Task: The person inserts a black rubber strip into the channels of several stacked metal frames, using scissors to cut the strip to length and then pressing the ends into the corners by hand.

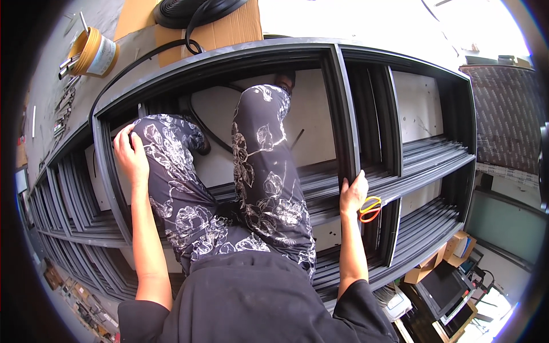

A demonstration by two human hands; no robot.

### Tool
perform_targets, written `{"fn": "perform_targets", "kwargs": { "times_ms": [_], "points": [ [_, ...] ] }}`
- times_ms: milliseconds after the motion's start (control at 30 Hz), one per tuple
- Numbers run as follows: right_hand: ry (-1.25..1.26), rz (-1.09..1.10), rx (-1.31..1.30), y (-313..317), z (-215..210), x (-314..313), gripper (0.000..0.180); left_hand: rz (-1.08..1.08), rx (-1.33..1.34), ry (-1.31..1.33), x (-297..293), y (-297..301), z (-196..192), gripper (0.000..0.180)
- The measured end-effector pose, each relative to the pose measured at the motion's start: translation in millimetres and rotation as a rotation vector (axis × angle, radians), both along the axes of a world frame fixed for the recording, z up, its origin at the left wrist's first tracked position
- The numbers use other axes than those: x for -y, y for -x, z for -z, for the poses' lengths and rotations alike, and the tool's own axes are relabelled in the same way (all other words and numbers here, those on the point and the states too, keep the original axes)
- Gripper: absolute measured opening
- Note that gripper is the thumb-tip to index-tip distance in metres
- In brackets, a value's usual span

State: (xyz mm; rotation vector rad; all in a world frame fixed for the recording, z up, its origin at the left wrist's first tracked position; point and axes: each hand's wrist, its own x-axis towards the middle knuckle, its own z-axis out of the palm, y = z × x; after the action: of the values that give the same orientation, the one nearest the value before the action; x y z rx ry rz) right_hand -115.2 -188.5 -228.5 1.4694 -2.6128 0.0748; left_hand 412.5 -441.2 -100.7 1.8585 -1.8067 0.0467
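Stacked dark grey metal window frames [397, 48] surround my legs, with crossbars dividing them into openings. My right hand [353, 195] is closed round the upright bar [346, 114] right of my legs, thumb on one side and fingers on the other. Beside that hand, scissors with yellow and orange handles [370, 210] lie at the crossing of the bars; their blades are mostly hidden. My left hand [132, 155] rests at my left knee, close to the frame's left side bar [105, 163]. Its fingers are extended and hold nothing visible.
A coil of black rubber strip [197, 12] sits on cardboard [237, 28] at the far side, one length trailing left. A yellow bucket [88, 52] with rods stands far left. More stacked frames [68, 188] lie left. At lower right are cardboard boxes [458, 248] and a dark screen [440, 288].
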Motion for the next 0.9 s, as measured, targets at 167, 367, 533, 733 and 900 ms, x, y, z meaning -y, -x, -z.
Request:
{"fn": "perform_targets", "kwargs": {
  "times_ms": [167,367,533,733,900],
  "points": [
    [-0.074,0.11,0.028,0.7,9.2,7.7,0.062,0.005,-0.019,0.008,-0.2,-4.5,2.5,0.021],
    [-0.046,0.034,-0.025,2.9,0.5,28.6,0.057,0.014,-0.023,-0.015,0.1,5.3,-3.8,0.022],
    [-0.147,0.05,-0.014,5.9,-5.7,36.7,0.048,-0.02,-0.018,0.008,-1.8,-4.1,2.5,0.021],
    [-0.168,-0.005,-0.045,15.7,-7.5,48.7,0.045,-0.009,-0.021,0.005,-2.7,-5.7,4.3,0.022],
    [-0.236,0.063,-0.104,17.1,-11.3,59.7,0.048,-0.028,-0.032,0.017,0.4,3.9,-1.2,0.021]
  ]
}}
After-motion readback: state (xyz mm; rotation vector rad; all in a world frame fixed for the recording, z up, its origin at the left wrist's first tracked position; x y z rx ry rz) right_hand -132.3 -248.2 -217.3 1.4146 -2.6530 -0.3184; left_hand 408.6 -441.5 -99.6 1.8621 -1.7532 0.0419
